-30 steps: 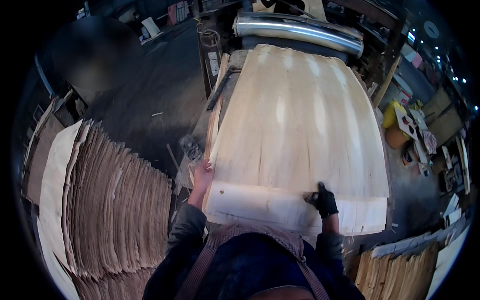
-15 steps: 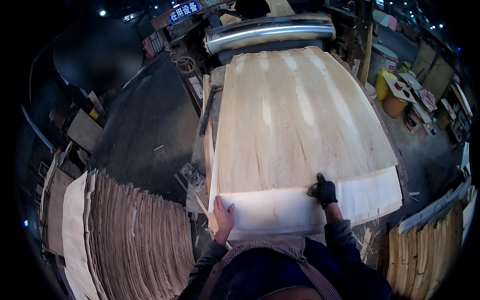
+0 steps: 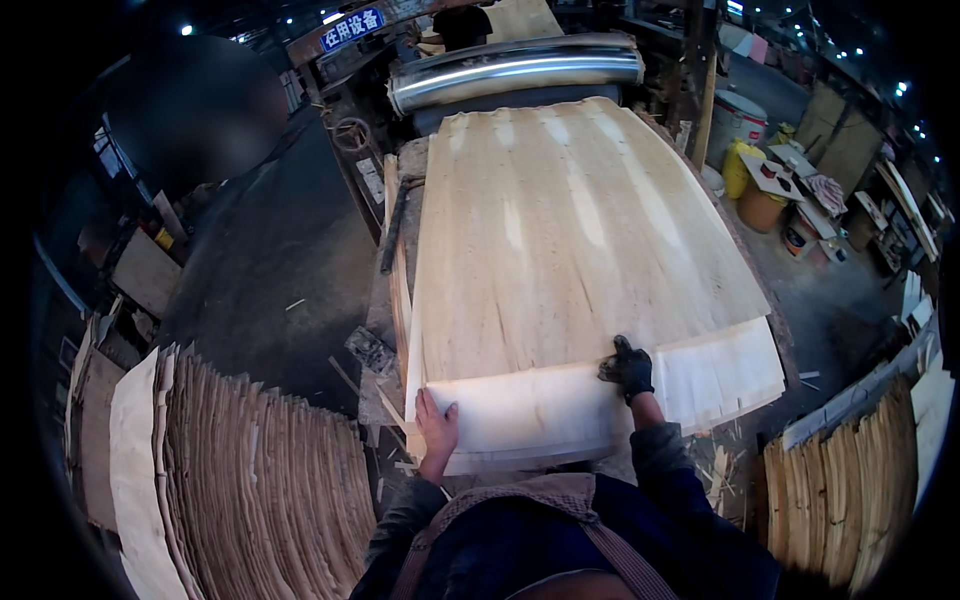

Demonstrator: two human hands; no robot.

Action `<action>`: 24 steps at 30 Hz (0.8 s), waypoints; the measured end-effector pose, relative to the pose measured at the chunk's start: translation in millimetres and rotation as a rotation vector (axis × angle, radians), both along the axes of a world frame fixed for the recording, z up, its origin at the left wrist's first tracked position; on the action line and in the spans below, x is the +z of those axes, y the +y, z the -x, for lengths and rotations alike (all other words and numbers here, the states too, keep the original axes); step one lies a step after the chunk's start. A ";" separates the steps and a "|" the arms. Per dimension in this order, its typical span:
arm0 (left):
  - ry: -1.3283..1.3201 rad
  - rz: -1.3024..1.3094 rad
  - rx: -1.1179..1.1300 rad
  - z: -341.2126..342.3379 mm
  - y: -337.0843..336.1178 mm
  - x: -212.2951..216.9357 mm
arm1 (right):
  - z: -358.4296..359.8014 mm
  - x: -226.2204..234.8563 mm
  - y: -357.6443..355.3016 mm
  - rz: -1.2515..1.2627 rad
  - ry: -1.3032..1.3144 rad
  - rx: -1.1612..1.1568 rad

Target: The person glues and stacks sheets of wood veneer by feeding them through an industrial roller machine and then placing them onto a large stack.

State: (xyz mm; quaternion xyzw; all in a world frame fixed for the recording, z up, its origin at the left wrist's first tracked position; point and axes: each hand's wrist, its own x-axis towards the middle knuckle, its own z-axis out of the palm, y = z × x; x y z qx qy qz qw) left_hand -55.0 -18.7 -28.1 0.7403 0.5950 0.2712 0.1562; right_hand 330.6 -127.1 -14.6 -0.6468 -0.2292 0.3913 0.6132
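A large tan wood veneer sheet (image 3: 560,230) lies on a paler veneer sheet (image 3: 530,415), which shows as a strip along the near side. At the near left corner, my bare left hand (image 3: 438,425) rests on the pale sheet's left edge, fingers stretched toward the tan sheet. My right hand (image 3: 628,370), in a black glove, lies on the near edge of the tan sheet, right of the middle. Its fingers are spread, with one pointing away from me. The far end of the tan sheet reaches a shiny metal roller (image 3: 515,72).
Upright stacks of veneer stand at the near left (image 3: 260,480) and near right (image 3: 840,480). A dark bar (image 3: 395,235) lies along the left table side. Buckets, a drum (image 3: 735,120) and a yellow bag (image 3: 740,170) stand at the right. Behind the roller is a person (image 3: 462,28) in dark clothes.
The whole view has shifted slightly, so things sit further left. Both hands keep nearly the same places on the sheets. A person's dark clothing now shows more clearly behind the roller.
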 end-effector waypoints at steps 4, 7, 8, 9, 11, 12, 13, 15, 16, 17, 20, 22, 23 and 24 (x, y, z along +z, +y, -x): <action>-0.001 0.022 0.030 -3.8 0.0 -1.5 | 1.3 4.8 0.0 0.026 0.143 -0.044; 0.026 0.011 0.058 -8.0 0.1 -2.4 | 2.2 9.0 1.1 -0.006 0.304 -0.096; 0.042 0.003 0.068 -9.1 -0.2 -2.5 | 2.2 9.7 1.5 -0.010 0.300 -0.096; 0.043 0.000 0.072 -9.8 -0.5 -2.6 | 2.4 9.4 0.9 -0.020 0.307 -0.100; 0.040 -0.014 0.075 -11.1 -1.1 -2.1 | 2.2 7.3 -0.6 -0.042 0.323 -0.108; 0.042 -0.014 0.082 -11.5 -1.5 -1.9 | 1.9 6.1 -0.8 -0.061 0.324 -0.106; 0.038 -0.008 0.081 -12.0 -1.6 -1.4 | 2.2 4.8 -0.9 -0.066 0.300 -0.097; 0.039 -0.005 0.085 -12.3 -2.2 -0.2 | 2.2 3.4 -1.2 -0.092 0.247 -0.071; 0.035 0.005 0.084 -12.2 -2.2 0.5 | 1.8 2.9 -0.7 -0.074 0.269 -0.079; 0.035 0.007 0.089 -12.6 -2.6 0.9 | 0.6 2.8 -0.9 -0.055 0.290 -0.087; 0.002 -0.002 0.081 -12.4 -3.1 1.4 | -3.3 1.1 -1.2 0.022 0.253 -0.055; -0.016 0.004 0.082 -11.9 -3.1 1.5 | -6.1 -1.8 -1.9 0.047 0.217 -0.015; -0.017 0.017 0.089 -12.0 -2.9 1.4 | -6.9 -3.9 -2.2 0.058 0.127 0.001; -0.020 0.019 0.093 -12.1 -2.9 1.2 | -7.0 -6.5 -2.3 0.044 0.058 0.019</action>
